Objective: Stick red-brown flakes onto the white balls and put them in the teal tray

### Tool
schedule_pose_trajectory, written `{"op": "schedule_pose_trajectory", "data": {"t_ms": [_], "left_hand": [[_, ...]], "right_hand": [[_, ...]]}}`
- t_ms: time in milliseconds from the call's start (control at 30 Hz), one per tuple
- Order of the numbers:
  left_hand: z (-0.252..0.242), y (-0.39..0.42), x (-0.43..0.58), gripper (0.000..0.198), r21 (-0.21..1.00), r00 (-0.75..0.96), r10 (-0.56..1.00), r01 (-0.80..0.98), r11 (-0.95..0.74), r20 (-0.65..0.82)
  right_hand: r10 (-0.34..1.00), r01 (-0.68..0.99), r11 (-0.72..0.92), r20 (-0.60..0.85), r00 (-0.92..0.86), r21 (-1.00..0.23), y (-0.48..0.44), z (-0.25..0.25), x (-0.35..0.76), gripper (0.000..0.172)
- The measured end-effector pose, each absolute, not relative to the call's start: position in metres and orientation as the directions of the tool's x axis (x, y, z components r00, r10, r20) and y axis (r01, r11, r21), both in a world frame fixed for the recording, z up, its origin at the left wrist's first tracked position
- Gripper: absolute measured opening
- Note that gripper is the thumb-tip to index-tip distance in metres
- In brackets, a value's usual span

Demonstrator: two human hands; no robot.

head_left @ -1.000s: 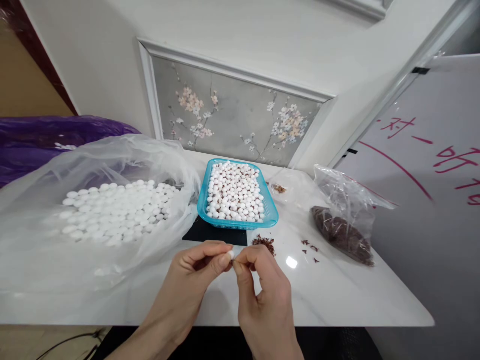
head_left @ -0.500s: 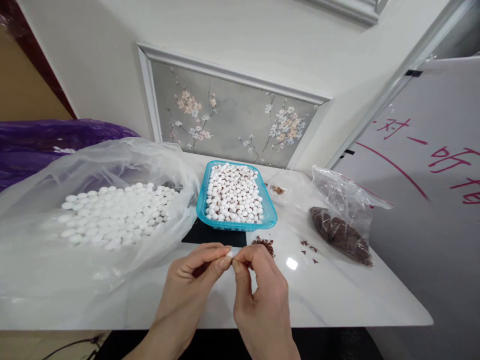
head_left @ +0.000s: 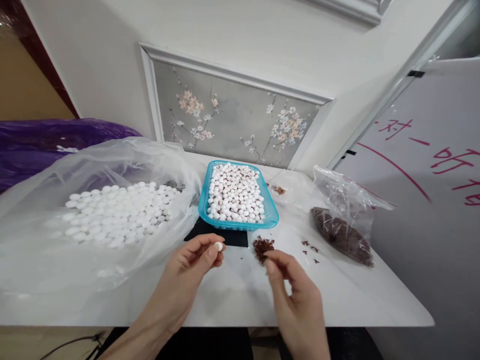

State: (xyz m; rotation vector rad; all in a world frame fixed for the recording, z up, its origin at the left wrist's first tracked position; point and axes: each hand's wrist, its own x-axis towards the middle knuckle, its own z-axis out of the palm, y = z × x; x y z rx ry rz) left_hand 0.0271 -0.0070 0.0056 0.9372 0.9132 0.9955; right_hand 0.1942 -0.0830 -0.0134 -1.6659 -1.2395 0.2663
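Observation:
A small white ball (head_left: 219, 246) is pinched between the thumb and forefinger of my left hand (head_left: 195, 265), over the near middle of the table. My right hand (head_left: 296, 295) is at the near edge of a small pile of reddish-brown dried bits (head_left: 263, 246), its thumb and forefinger drawn close together. Whether a bit is between those fingertips is too small to tell. Beyond both hands stands a blue plastic basket (head_left: 275, 216) full of similar white balls, with brown bits showing among them. It rests partly over a flat black object (head_left: 234, 238).
On the left lies a large clear plastic bag (head_left: 142, 150) of white balls, with a purple bag (head_left: 22, 145) behind it. At right are several loose brown bits (head_left: 315, 249) and a zip bag (head_left: 341, 235) of brown material. A whiteboard (head_left: 420, 225) stands beside the table (head_left: 367, 300).
My hands have parted. The left moved slightly left, keeping the white ball. My right hand moved right to the brown pile.

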Motion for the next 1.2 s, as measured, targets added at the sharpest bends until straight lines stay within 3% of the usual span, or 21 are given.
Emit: {"op": "schedule_pose_trajectory", "data": {"t_ms": [100,200,400,533,667,767,1200], "left_hand": [[0.005,-0.008,0.026,0.015,0.931,0.302,0.935,-0.250,0.267,-0.187],[0.006,-0.010,0.028,0.013,0.942,0.314,0.935,-0.233,0.242,-0.162],[0.011,-0.009,0.031,0.009,0.941,0.345,0.933,-0.273,0.202,-0.100],[0.011,-0.008,0.034,0.009,0.880,0.377,0.908,-0.349,0.322,-0.183],[0.013,-0.010,0.033,0.016,0.767,0.432,0.849,-0.418,0.487,-0.304],[0.015,-0.013,0.031,0.020,0.739,0.472,0.829,-0.436,0.514,-0.298],[0.023,-0.019,0.029,0.012,0.843,0.515,0.839,-0.361,0.400,-0.178]], "right_hand": [[0.760,0.629,-0.145,0.321,0.565,-0.764,-0.084,-0.026,0.226,0.023],[0.802,0.729,-0.272,0.271,0.533,-0.629,-0.075,-0.032,0.251,0.025],[0.889,0.839,-0.261,0.219,0.401,-0.477,-0.044,-0.029,0.264,0.030],[0.920,0.873,-0.239,0.188,0.343,-0.426,-0.031,-0.030,0.262,0.029],[0.928,0.887,-0.235,0.180,0.327,-0.398,-0.028,-0.031,0.261,0.025],[0.925,0.888,-0.238,0.186,0.331,-0.394,-0.030,-0.031,0.261,0.025],[0.913,0.866,-0.236,0.203,0.353,-0.441,-0.036,-0.035,0.262,0.023]]}}
